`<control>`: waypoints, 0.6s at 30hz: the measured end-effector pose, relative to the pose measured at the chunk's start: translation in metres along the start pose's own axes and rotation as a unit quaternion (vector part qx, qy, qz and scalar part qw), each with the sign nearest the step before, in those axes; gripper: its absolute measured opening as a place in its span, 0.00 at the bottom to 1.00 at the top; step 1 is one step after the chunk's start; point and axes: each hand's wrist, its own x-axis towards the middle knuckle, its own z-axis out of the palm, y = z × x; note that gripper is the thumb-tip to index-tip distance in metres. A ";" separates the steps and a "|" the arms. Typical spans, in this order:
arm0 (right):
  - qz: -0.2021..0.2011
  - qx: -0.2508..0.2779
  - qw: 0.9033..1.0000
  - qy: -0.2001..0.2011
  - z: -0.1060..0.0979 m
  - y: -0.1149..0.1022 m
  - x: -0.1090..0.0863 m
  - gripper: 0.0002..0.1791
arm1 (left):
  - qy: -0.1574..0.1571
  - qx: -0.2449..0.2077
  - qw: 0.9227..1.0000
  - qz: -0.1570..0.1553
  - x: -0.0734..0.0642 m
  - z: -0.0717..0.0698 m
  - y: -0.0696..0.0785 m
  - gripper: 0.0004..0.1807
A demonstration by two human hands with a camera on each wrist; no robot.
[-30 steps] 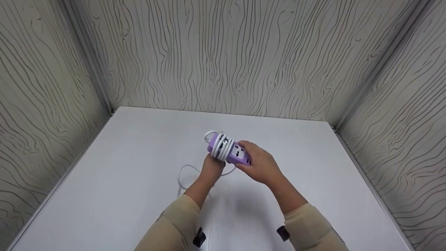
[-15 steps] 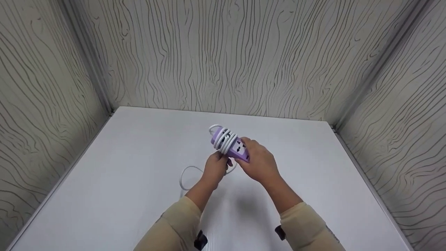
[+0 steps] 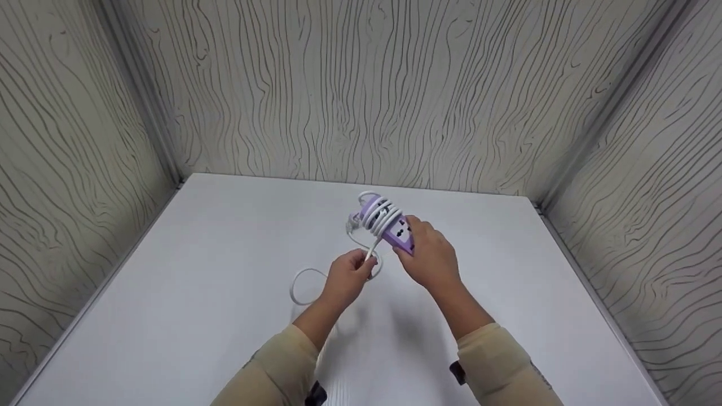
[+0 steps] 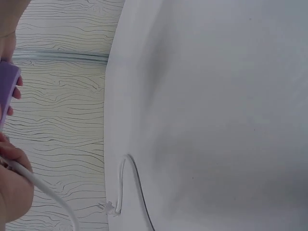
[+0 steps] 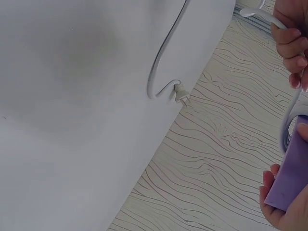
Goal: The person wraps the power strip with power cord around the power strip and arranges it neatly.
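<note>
- Evidently, the white surface is used as the work area, bounded by wood-patterned panels; the work itself is done above it.
- The purple power strip is held in the air above the middle of the surface, tilted, with its socket face seen in the head view. Its near end is gripped by the right hand, with the thumb and fingers curled round the sides.
- A free stretch of the white cord is pinched by the left hand, just below the strip, fingers curled.
- Several turns of cord are already wrapped round the far half of the strip, side by side. The work is judged to be partly done: the turns are in place, but a good length is left unwound, partly looped on the surface.
- The two-pronged plug is left loose, lying near the surface's edge in the right wrist view; no tucking or fastening of it is shown.
- No brand, label or writing can be read; on the strip, only dark socket openings are made out.
</note>
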 end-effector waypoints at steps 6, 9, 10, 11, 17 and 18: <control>0.017 -0.032 0.999 0.007 0.002 0.012 0.001 0.35 | -0.021 0.068 0.996 0.044 -0.005 -0.002 -0.001 0.08; 0.017 -0.048 0.999 0.013 0.004 0.018 0.002 0.35 | -0.025 0.105 0.991 0.075 -0.007 -0.004 0.000 0.08; 0.015 -0.055 0.998 0.015 0.005 0.020 0.002 0.35 | -0.025 0.116 0.989 0.084 -0.008 -0.005 0.000 0.07; 0.013 -0.060 0.998 0.017 0.006 0.021 0.001 0.35 | -0.024 0.125 0.988 0.092 -0.008 -0.006 0.001 0.07; -0.003 -0.089 0.996 0.019 0.011 0.025 -0.001 0.35 | -0.008 0.185 0.970 0.154 -0.008 -0.010 0.008 0.08; -0.006 -0.093 0.995 0.018 0.011 0.025 -0.001 0.35 | -0.004 0.196 0.967 0.164 -0.008 -0.011 0.010 0.08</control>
